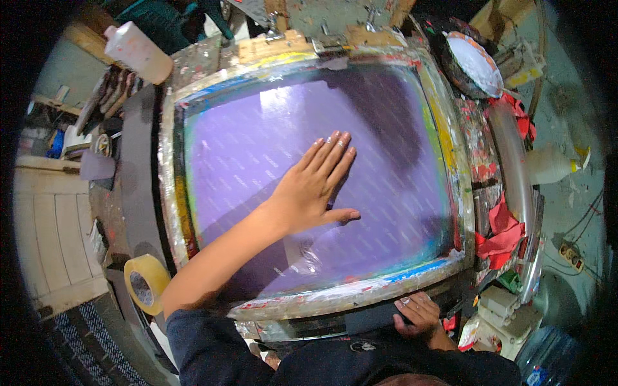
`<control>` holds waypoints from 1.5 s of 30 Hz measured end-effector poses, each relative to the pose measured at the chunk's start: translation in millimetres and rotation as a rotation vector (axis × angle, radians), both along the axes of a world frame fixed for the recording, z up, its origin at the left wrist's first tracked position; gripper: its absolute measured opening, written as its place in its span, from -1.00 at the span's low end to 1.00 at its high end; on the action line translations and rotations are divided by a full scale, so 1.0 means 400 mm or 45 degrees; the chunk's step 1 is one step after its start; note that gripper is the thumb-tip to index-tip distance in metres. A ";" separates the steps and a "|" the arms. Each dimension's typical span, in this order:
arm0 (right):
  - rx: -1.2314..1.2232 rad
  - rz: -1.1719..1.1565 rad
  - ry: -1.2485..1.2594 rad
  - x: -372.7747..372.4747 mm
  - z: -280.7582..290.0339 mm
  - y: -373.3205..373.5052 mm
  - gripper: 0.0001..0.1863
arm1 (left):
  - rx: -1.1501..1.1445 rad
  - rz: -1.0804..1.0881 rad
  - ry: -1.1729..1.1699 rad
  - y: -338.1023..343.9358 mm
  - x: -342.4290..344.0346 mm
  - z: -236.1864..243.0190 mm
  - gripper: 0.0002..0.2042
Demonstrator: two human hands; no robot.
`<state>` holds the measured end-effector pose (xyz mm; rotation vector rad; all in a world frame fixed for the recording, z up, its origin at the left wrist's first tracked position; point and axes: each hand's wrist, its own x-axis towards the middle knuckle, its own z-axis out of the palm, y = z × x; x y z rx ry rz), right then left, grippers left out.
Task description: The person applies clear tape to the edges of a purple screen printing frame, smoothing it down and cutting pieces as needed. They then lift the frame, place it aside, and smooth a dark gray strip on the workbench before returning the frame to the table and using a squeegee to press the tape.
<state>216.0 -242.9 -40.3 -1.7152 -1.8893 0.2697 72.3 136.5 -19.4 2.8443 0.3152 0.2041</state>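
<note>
My left hand [318,183] lies flat, fingers together and thumb spread, on the purple sheet of a screen printing frame [168,161]. Nothing is held in it. The purple surface [238,167] is taped or filmed over, with faint repeated print and a bright glare near its far side. A dark shadow covers its far right part. Blue, yellow and red ink smears mark the frame's inner borders. My right hand [420,314] is closed beside the frame's near edge, over a dark board; what its fingers grip, if anything, is hidden.
A roll of clear tape [147,283] stands near left. A stained plastic bottle [138,53] is at the far left. Metal hinge clamps [329,44] hold the frame's far side. A bowl of white ink [474,63], red scraps [502,231] and a power strip [571,256] are to the right.
</note>
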 end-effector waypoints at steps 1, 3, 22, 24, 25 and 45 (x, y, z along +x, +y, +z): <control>0.065 0.001 0.008 0.001 -0.005 0.003 -0.65 | 0.014 -0.002 -0.006 0.000 0.000 -0.003 0.03; 0.066 -0.023 0.023 -0.006 0.005 0.003 -0.65 | 0.047 -0.019 -0.011 0.002 0.003 -0.013 0.04; 0.167 -0.100 0.079 -0.019 0.017 0.002 -0.63 | -0.124 0.234 -0.273 -0.026 -0.039 0.077 -0.20; 0.177 -0.097 0.105 -0.017 0.017 0.005 -0.63 | -0.112 0.283 -0.231 -0.073 -0.083 0.091 -0.25; 0.181 -0.094 0.123 -0.017 0.020 0.000 -0.63 | -0.122 0.303 -0.205 -0.113 -0.106 0.092 -0.27; 0.090 -0.159 -0.060 -0.040 0.169 0.265 -0.61 | -0.312 0.633 -0.287 -0.453 -0.255 0.122 -0.60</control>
